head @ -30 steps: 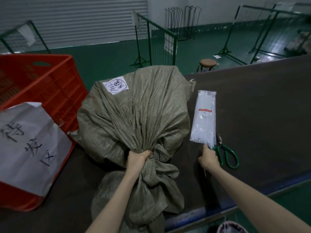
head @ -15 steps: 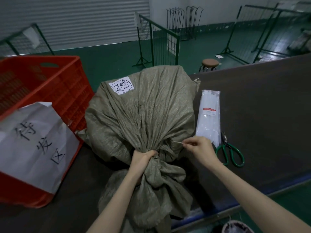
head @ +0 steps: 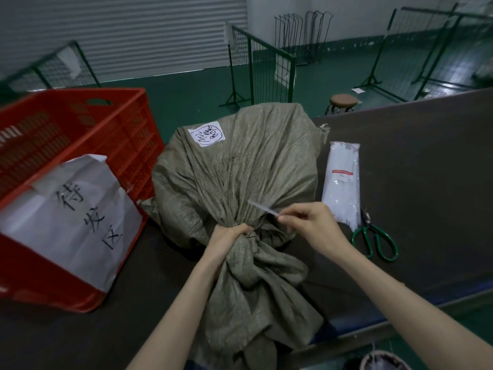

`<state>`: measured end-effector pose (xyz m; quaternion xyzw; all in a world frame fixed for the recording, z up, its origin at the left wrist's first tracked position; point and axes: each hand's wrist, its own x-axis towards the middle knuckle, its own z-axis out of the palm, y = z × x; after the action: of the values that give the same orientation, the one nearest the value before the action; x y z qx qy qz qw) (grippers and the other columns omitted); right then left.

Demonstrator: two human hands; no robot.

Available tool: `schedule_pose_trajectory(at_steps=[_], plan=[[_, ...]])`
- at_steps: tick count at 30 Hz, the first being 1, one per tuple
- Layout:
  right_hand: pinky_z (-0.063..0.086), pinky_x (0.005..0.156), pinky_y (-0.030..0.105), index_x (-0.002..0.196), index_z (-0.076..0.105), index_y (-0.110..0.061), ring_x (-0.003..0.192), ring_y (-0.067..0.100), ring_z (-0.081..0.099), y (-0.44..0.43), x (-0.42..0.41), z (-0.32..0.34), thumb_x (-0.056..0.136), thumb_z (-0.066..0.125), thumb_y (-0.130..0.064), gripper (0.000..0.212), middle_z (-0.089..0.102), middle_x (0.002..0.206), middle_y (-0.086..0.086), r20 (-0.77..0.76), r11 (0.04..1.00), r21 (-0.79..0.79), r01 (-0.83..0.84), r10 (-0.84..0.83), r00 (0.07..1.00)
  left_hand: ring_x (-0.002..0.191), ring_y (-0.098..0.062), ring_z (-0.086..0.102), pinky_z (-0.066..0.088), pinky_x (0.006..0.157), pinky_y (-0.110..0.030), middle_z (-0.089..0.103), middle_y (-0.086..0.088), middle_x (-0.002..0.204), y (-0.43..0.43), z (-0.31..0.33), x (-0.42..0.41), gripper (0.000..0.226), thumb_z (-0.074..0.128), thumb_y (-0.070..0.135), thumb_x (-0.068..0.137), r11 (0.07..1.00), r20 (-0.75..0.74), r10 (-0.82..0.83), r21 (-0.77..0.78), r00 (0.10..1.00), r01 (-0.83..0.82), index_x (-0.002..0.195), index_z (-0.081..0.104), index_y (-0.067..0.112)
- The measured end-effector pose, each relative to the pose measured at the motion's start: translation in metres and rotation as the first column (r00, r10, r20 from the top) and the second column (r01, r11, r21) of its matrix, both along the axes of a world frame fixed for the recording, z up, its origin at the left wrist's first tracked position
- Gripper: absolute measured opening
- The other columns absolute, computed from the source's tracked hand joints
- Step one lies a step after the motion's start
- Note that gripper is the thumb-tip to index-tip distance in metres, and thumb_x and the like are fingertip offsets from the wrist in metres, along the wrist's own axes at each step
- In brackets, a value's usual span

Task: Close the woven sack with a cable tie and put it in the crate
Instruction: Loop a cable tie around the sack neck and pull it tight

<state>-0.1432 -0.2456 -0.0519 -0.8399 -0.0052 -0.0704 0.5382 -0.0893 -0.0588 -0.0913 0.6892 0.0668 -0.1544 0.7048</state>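
Observation:
A full grey-green woven sack [head: 240, 172] lies on the dark table, a white handwritten label on its far side. My left hand [head: 226, 240] is clenched around its gathered neck, with the loose mouth of the sack trailing toward me. My right hand [head: 309, 222] pinches one white cable tie [head: 262, 208] just right of the neck; the tie's free end points up and left over the sack. The red plastic crate [head: 88, 134] stands to the left of the sack, open at the top.
A clear pack of white cable ties [head: 342, 182] lies right of the sack, green-handled scissors [head: 373, 236] just beyond it. A white sheet with large characters [head: 69, 217] hangs on the crate's near wall. Green metal fences and a round stool [head: 343, 100] stand past the table's far edge [head: 400, 102].
My right hand left the pack with a single cable tie and carried it left to the sack's neck. My left hand has kept its grip on the neck.

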Motion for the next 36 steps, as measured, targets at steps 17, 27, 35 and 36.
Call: schedule_pose_trajectory(at_steps=[17,27,35,36], plan=[[0.034,0.053,0.007,0.085,0.076,-0.006,0.07,0.003,0.054,0.026,0.026,-0.01,0.077,0.071,-0.012,0.011,0.063,0.069,-0.001,-0.291,0.866,-0.42,-0.271,0.154,0.944,0.06,-0.007,0.06,0.043,0.048,-0.008,0.065,0.004,0.059,0.006,0.01,-0.016,0.01,0.065,0.003,0.076,0.997,-0.091,-0.07,0.012,0.993,0.072,0.068,0.066,0.009],[0.036,0.044,0.013,0.067,0.071,-0.012,0.038,-0.002,0.048,0.02,0.029,-0.014,0.075,0.075,-0.028,0.018,0.054,0.045,-0.008,-0.334,0.912,-0.329,-0.244,0.129,0.934,0.067,0.0,0.056,0.045,0.063,-0.014,0.061,0.01,0.067,0.011,0.01,-0.01,0.02,0.064,0.002,0.075,0.979,0.025,-0.179,0.104,0.984,0.175,0.067,0.059,0.019],[0.038,0.048,0.007,0.079,0.073,-0.007,0.047,-0.003,0.052,-0.006,0.025,-0.01,0.08,0.062,-0.006,0.011,0.063,0.057,0.002,-0.39,0.936,-0.275,-0.217,0.098,0.916,0.103,-0.018,0.064,0.047,0.1,-0.038,0.074,0.002,0.1,0.009,-0.008,-0.006,0.043,0.07,0.038,0.053,0.965,-0.017,-0.053,0.257,0.998,0.055,0.089,0.074,0.015],[0.04,0.052,0.009,0.077,0.073,-0.009,0.052,0.001,0.054,-0.005,0.024,-0.011,0.079,0.062,-0.006,0.011,0.063,0.058,0.003,-0.393,0.934,-0.276,-0.227,0.106,0.914,0.104,-0.019,0.064,0.048,0.099,-0.036,0.074,0.0,0.101,0.008,-0.007,-0.007,0.05,0.069,0.042,0.051,0.954,-0.02,-0.03,0.298,0.999,0.035,0.092,0.074,0.013]])
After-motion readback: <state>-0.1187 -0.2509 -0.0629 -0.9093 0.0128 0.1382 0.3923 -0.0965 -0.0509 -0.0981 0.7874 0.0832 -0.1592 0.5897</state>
